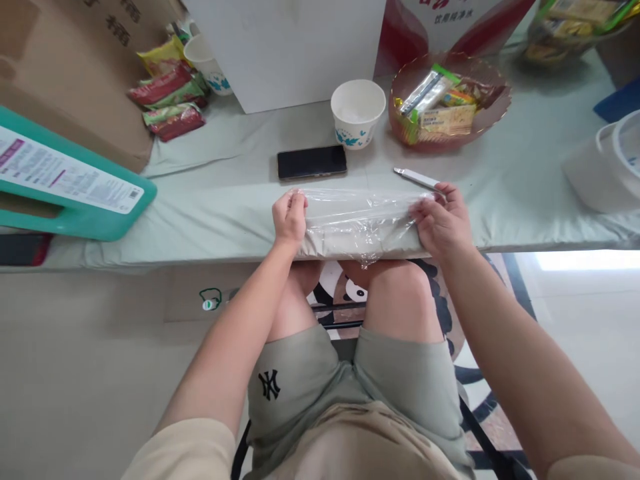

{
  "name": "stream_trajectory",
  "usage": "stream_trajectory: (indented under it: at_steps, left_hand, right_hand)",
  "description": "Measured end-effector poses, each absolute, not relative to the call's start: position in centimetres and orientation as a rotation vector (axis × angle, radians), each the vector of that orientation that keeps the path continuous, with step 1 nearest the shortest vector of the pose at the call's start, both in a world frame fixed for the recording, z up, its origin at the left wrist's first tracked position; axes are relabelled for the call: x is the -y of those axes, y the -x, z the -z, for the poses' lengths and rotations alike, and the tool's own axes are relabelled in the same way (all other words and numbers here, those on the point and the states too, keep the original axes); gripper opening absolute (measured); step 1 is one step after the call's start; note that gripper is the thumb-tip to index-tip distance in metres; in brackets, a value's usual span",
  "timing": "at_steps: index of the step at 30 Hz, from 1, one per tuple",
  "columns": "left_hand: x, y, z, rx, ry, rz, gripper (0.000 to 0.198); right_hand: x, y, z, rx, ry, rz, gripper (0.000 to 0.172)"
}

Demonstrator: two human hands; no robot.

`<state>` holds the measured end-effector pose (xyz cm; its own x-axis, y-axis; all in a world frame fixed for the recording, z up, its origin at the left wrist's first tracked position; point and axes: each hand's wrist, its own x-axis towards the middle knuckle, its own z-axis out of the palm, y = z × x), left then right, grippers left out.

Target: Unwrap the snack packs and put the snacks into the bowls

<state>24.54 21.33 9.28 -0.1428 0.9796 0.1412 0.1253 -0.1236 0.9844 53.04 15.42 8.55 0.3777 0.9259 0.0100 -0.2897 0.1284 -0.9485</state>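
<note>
A see-through plastic film point(363, 217), thin and wrinkled, stretches between my two hands above the table's front edge. It may be a bag; I cannot tell. My left hand point(290, 217) is closed on its left end. At the right end, the fingers of my right hand point(444, 220) pinch the film. A slim white utility knife point(417, 178) lies just beyond my right fingers, its near end partly hidden by them; whether they touch is unclear. Behind the film, a black phone point(312, 163) rests face up on the tablecloth.
Beyond the phone stand a paper cup point(357, 113) and a reddish bowl point(450, 133) of wrapped snacks. A green box-like container point(75, 177) is at left, near snack packets point(170, 100) and a cardboard box point(75, 80). A white bucket point(605, 167) stands at right.
</note>
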Motion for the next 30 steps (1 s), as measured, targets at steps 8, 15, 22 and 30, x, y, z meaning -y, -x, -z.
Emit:
stream_trajectory:
  at_steps: [8, 15, 22, 30]
  left_hand:
    - [-21.4, -22.5, -12.8, -1.225, -1.592, -1.566, 0.021]
    - [-16.9, -33.1, -15.4, -1.144, -2.371, -0.648, 0.039]
    - [-19.0, -34.7, -13.7, -1.285, -2.057, -0.719, 0.018]
    - [-22.9, -29.3, -16.6, -1.438, -1.155, -0.793, 0.020]
  right_hand:
    - [-15.1, -52.5, -8.8, 0.823, 1.182, -0.923, 0.033]
    - [-14.4, -52.1, -9.3, 0.992, 1.307, -0.830, 0.033]
    - [-13.9, -52.2, -10.0, 1.062, 1.353, -0.864, 0.045]
    - [-13.9, -52.3, -10.5, 1.082, 1.346, -0.924, 0.040]
